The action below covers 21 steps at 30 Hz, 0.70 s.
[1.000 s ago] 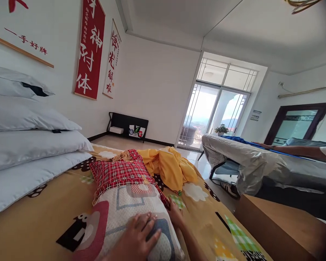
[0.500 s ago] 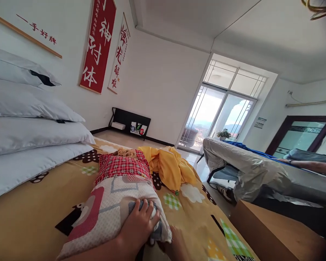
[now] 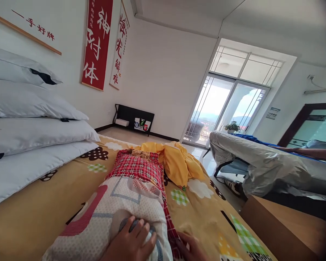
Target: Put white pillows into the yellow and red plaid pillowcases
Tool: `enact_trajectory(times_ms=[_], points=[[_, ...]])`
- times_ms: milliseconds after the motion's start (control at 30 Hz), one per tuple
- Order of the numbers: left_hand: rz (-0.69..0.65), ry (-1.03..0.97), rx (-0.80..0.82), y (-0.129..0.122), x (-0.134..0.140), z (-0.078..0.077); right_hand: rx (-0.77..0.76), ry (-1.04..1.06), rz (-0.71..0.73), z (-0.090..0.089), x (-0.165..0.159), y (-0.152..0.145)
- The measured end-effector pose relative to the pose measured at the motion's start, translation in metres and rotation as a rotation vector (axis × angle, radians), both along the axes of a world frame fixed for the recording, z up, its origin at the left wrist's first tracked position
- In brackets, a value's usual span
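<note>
Spreading its curved fingers, the left hand [image 3: 136, 240] lies ungripping on a plump, dotted pillow [image 3: 103, 221] — far end inside a red plaid pillowcase [image 3: 136, 168], on a printed bedsheet [image 3: 206, 221] — while the right hand [image 3: 190, 246] pinches plaid edging (soft, rumpled).

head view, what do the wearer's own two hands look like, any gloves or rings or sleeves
The bare, ungloved left hand shows no ring or marking on its visible fingers. The bare, ungloved right hand is partly hidden, so rings there can't be ruled out. No sleeve or watch is in view on either.
</note>
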<state>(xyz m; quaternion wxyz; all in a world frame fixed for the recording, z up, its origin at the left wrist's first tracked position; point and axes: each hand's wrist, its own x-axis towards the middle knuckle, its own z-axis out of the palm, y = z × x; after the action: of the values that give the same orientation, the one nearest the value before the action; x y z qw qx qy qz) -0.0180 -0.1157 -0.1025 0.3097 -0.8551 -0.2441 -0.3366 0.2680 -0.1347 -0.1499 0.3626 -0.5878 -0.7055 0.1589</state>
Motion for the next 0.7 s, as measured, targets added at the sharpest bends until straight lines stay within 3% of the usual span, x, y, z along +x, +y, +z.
enact_trajectory(times_ms=[67,133,233,333,467,600,700], points=[[-0.027,-0.058,0.090,-0.006,0.011,-0.015,0.067,-0.045,-0.048,0.042,-0.002,0.015],[-0.038,-0.065,0.097,-0.007,0.026,-0.019,0.136,-0.140,-0.088,0.082,-0.020,0.034],[-0.045,-0.036,0.072,-0.005,0.045,-0.015,0.167,-0.422,-0.099,0.119,-0.068,0.071],[0.008,0.002,0.017,-0.003,0.046,-0.016,0.145,-0.704,-0.177,0.123,-0.113,0.107],[0.004,0.037,0.010,0.000,0.025,-0.016,0.143,-0.786,-0.317,0.113,-0.134,0.135],[-0.095,0.085,0.053,0.004,0.008,0.011,0.184,-0.839,-0.376,0.115,-0.122,0.134],[-0.041,0.198,-0.090,0.009,0.013,0.030,0.131,-0.879,-0.338,0.121,-0.113,0.124]])
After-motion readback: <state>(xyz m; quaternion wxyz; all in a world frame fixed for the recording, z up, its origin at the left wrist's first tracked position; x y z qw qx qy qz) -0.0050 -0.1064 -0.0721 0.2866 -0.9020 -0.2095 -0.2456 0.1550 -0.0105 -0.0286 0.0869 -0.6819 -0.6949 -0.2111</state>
